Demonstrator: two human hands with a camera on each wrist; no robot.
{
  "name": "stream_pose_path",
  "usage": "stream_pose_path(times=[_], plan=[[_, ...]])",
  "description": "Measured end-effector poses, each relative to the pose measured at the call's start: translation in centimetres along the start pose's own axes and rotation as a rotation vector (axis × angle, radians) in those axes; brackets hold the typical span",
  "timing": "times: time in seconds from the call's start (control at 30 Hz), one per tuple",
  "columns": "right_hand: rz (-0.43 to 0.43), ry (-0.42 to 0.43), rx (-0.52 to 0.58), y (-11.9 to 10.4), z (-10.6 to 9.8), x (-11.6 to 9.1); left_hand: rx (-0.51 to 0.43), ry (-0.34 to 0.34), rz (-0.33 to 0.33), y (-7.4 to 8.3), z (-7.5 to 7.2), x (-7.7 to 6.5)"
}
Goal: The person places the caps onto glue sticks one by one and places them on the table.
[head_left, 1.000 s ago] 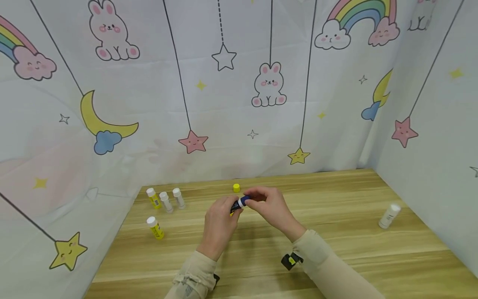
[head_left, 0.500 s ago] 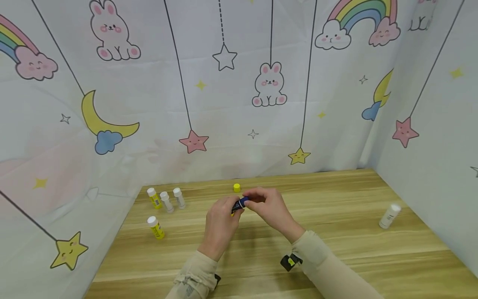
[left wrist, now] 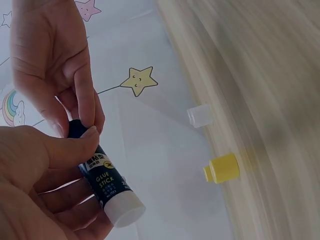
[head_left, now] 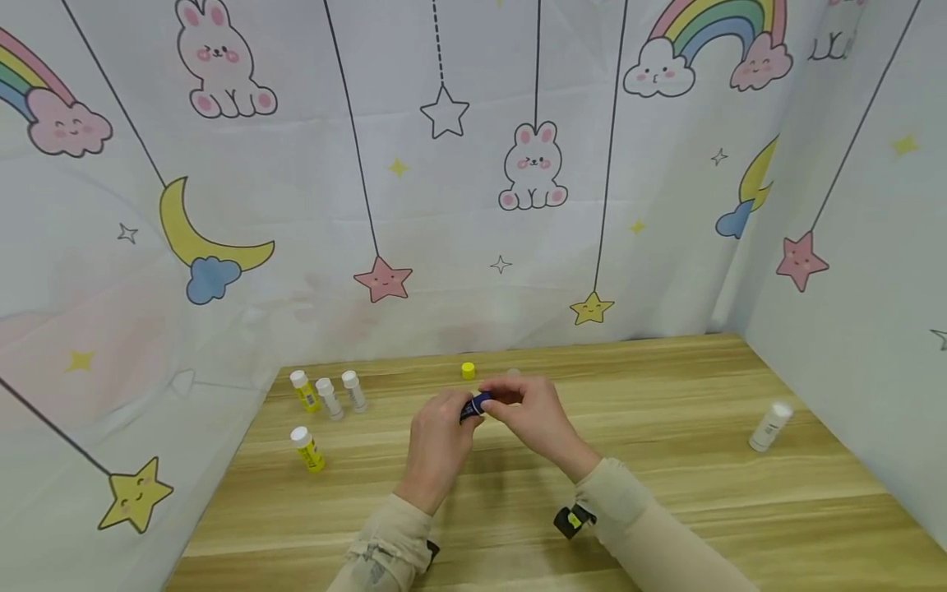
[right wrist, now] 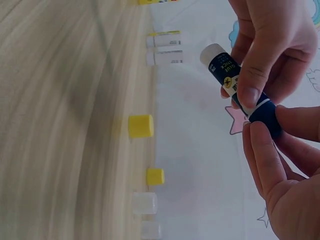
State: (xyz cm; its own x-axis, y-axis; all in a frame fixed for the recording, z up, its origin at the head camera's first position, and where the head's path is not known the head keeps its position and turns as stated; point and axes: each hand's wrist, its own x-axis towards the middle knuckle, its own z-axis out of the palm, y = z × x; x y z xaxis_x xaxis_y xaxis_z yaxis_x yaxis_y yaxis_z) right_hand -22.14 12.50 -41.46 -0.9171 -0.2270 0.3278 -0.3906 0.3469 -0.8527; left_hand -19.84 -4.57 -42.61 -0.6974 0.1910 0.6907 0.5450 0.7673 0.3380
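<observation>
A dark blue glue stick (left wrist: pixel 105 175) with a white end is held between both hands in front of me. My left hand (head_left: pixel 436 444) grips its body, with the thumb along the label. At the other end, my right hand (head_left: pixel 533 415) pinches the dark blue cap (right wrist: pixel 267 117) between thumb and fingertips. A thin white line shows between cap and body. Beyond the hands stands a yellow cap (head_left: pixel 468 371), and a translucent white cap (head_left: pixel 514 373) peeks out behind the right hand.
Yellow glue sticks (head_left: pixel 307 449) and white glue sticks (head_left: pixel 355 392) stand at the left of the wooden table (head_left: pixel 666 510). One white glue stick (head_left: pixel 771 427) is at the right. A second yellow cap (right wrist: pixel 141 126) appears in the right wrist view. A printed curtain (head_left: pixel 473 222) borders the table's back.
The white band between the glue stick's body and its cap has narrowed to a thin line as the hands came slightly closer together. The white cap behind the right hand has come into view.
</observation>
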Motion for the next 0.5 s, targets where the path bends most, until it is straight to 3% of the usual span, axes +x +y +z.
stream_pose_path(times=[0.3,0.5], plan=[[0.002,0.056,-0.063,-0.2,0.9,-0.2,0.005,0.028,-0.023,0.9,0.0,0.1],[0.033,-0.019,-0.071,-0.8,0.9,0.1,0.055,0.078,-0.019,1.1,0.0,-0.1]])
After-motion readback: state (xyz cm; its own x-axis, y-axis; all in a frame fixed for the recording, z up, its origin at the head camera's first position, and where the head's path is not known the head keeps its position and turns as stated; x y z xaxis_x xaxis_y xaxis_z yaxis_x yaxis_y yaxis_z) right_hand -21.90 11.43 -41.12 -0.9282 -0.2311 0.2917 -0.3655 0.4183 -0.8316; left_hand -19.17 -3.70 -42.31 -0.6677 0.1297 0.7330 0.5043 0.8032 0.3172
